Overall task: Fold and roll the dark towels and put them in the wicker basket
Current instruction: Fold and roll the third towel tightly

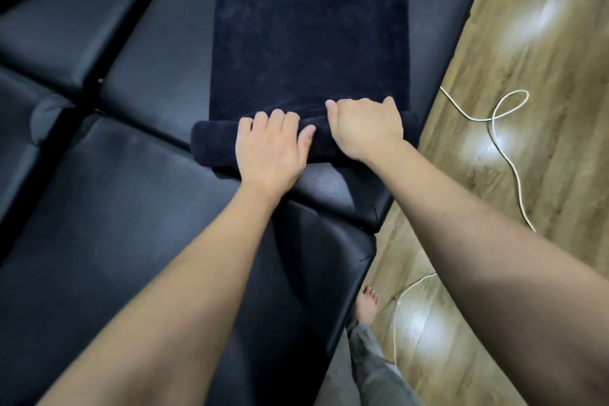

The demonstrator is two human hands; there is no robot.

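A dark navy towel [306, 43] lies folded into a long strip on a black padded surface [125, 208]. Its near end is rolled into a thick tube running left to right. My left hand [268, 150] rests palm down on the middle of the roll, fingers curled over its top. My right hand [365, 128] grips the roll just to the right, fingers bent over the far side where the roll meets the flat part. The two hands nearly touch. No wicker basket is in view.
The padded surface is made of several black cushions with seams. Its right edge [372, 231] drops to a wooden floor [527, 76], where a white cable [504, 138] trails. A bare foot [367, 303] and grey trouser leg stand below.
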